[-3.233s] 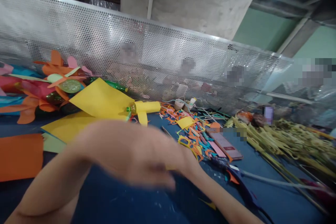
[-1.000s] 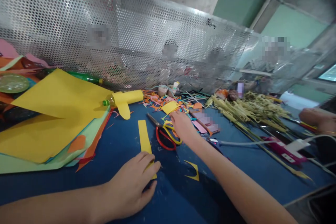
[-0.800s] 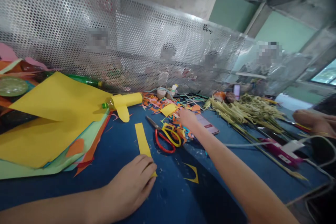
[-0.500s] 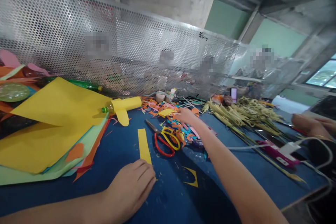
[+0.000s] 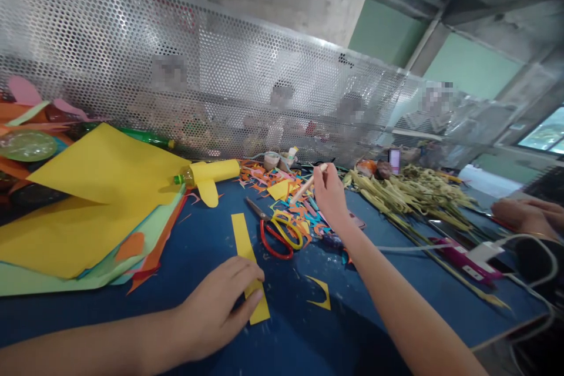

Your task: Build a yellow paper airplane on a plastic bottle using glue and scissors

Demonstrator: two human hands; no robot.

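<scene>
My left hand rests on a yellow paper strip lying on the blue table, fingers curled over it and thumb along its lower part. In my right hand is a thin pale stick, pinched near its upper end and slanting down to the left over the paper scraps. I cannot tell what kind of stick it is. Between the hands lie scissors with one red and one yellow handle, apart from both. A curved yellow offcut is right of the strip.
Yellow sheets overlap other coloured paper at left, beside a bottle wrapped in yellow paper. Dried husks and a magenta power strip lie at right, near another person's hands. A perforated screen stands behind.
My right hand has lifted from the scraps and moved slightly right, with the pale stick now showing in it. My left fingers and thumb have parted, uncovering the strip's lower end.
</scene>
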